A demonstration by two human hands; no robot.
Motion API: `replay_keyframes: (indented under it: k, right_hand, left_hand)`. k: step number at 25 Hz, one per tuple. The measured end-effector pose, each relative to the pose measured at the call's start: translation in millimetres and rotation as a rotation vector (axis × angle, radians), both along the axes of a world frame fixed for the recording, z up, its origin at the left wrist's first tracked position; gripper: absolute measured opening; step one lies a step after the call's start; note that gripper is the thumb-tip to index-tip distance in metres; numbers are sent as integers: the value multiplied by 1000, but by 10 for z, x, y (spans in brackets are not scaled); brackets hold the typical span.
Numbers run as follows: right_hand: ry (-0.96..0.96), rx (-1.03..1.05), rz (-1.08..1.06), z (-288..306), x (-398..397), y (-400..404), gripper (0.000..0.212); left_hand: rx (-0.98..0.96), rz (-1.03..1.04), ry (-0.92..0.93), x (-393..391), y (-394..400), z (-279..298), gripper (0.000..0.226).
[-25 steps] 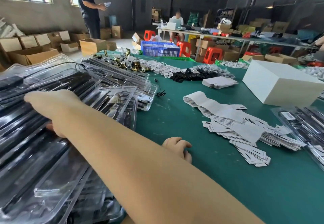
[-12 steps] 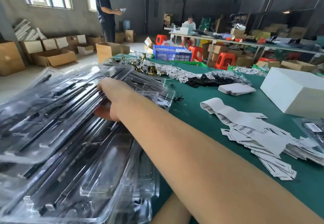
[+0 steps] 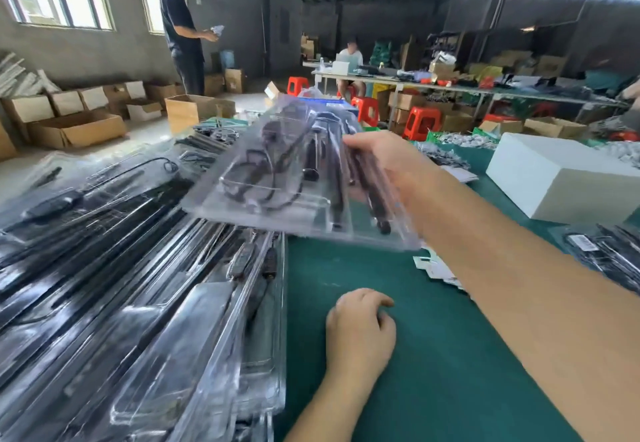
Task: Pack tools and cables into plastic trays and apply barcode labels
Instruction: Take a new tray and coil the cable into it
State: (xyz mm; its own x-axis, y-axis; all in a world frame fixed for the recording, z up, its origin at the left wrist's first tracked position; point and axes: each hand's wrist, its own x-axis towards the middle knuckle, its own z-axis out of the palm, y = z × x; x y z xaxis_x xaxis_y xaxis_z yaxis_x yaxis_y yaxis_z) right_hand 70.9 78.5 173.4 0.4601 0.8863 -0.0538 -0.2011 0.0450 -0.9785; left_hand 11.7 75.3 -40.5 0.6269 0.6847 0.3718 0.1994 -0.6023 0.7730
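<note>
My right hand (image 3: 391, 168) grips a clear plastic tray (image 3: 277, 178) by its right side and holds it tilted in the air above the green table (image 3: 433, 372). Black tools and a coiled cable lie inside the tray. A large pile of filled clear trays (image 3: 121, 286) covers the table's left side. My left hand (image 3: 360, 331) rests on the green table with its fingers loosely curled and nothing in it. Paper barcode labels (image 3: 436, 272) peek out from under my right forearm.
A white box (image 3: 561, 178) stands at the right. More packed trays (image 3: 609, 254) lie at the right edge. A person stands by cardboard boxes (image 3: 76, 130) at the back left. Another sits at a far table (image 3: 450, 87) beside red stools (image 3: 422, 123).
My right hand has lifted one tray off the pile and carried it rightwards over the table. My left hand has come back into view on the green surface.
</note>
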Motion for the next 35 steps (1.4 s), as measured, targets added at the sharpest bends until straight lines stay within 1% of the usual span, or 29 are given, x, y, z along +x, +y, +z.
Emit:
replay_keyframes:
  k: [1, 2, 3, 5, 6, 7, 8, 10, 11, 12, 14, 16, 17, 18, 20, 21, 22, 24, 25, 26, 27, 28, 29, 30, 31, 32, 33, 34, 35]
  right_hand:
    - [-18, -13, -65, -66, 244, -164, 46]
    - [-20, -47, -104, -95, 387, -381, 51]
    - [-40, -89, -153, -200, 578, -587, 48]
    - [-81, -188, -212, -492, 829, -910, 26]
    - [-92, -246, -207, -636, 943, -1065, 18]
    - [-100, -294, -179, -784, 1050, -1227, 19]
    - [-99, -333, -125, -909, 1113, -1372, 25]
    - [-115, -395, -34, -1077, 1179, -1616, 33]
    - [-140, -418, -7, -1145, 1214, -1711, 35]
    - [-164, -431, 19, -1183, 1231, -1793, 37]
    - [-213, -454, 66, -1235, 1282, -1914, 43]
    - [-107, -461, 149, -1281, 1332, -1977, 48]
    - [-27, -476, 182, -1304, 1352, -1976, 49]
    - [-1, -502, 204, -1325, 1347, -1961, 49]
    - [-58, -591, 169, -1329, 1331, -1900, 52]
    - [-136, -638, 122, -1307, 1309, -1846, 51]
    - [-294, -695, 74, -1286, 1274, -1791, 47]
    - [-874, -821, -84, -1268, 1160, -1708, 41]
    - [-1138, -798, -207, -1278, 1039, -1666, 40]
    - [-1292, -708, -320, -1286, 857, -1634, 34]
    - [-1310, -596, -374, -1334, 662, -1621, 26]
    - [-1236, -537, -340, -1399, 438, -1612, 37]
    - [-1059, -515, -248, -1462, 198, -1599, 52]
    - [-754, -540, -124, -1514, -32, -1583, 58]
    - [-384, -559, -64, -1558, -196, -1559, 56]
    - [-24, -510, -100, -1605, -272, -1514, 46]
    - [265, -421, -222, -1653, -298, -1460, 34]
    - [459, -318, -359, -1711, -283, -1397, 28]
    - [557, -228, -481, -1733, -253, -1322, 24]
  left_hand:
    - [2, -6, 39, 27, -40, 10, 23]
    - [-35, 11, 52, 58, -39, -13, 18]
    - [-131, 22, 49, 82, -30, -31, 13]
    - [-347, -12, -59, 104, -41, -3, 10]
    - [-400, -18, -119, 107, -49, 43, 11]
    - [-446, -23, -165, 122, -42, 83, 16]
    - [-547, -51, -235, 144, -30, 112, 20]
    - [-900, -166, -348, 197, -56, 184, 28]
    - [-1025, -203, -368, 208, -68, 194, 32]
    - [-1068, -227, -365, 213, -82, 189, 32]
    - [-1045, -242, -342, 204, -109, 156, 23]
    - [-1021, -261, -332, 192, -119, 133, 21]
    - [-1035, -265, -329, 196, -118, 125, 21]
    - [-1071, -266, -336, 196, -115, 124, 18]
    - [-1133, -266, -365, 192, -120, 115, 11]
    - [-1132, -250, -379, 191, -115, 108, 12]
    - [-1123, -224, -392, 190, -108, 105, 14]
    - [-1127, -157, -405, 187, -104, 127, 26]
    - [-1141, -116, -410, 188, -99, 131, 32]
    - [-1165, -87, -424, 189, -98, 137, 33]
    - [-1196, -79, -448, 186, -102, 148, 29]
    - [-1231, -84, -479, 182, -101, 151, 23]
    - [-1266, -94, -511, 180, -101, 152, 18]
    - [-1295, -104, -542, 179, -103, 149, 16]
    - [-1315, -114, -564, 180, -104, 146, 20]
    - [-1328, -124, -580, 181, -105, 148, 26]
    - [-1340, -133, -592, 180, -106, 151, 31]
    - [-1354, -138, -600, 175, -107, 147, 33]
    - [-1372, -143, -608, 172, -105, 145, 33]
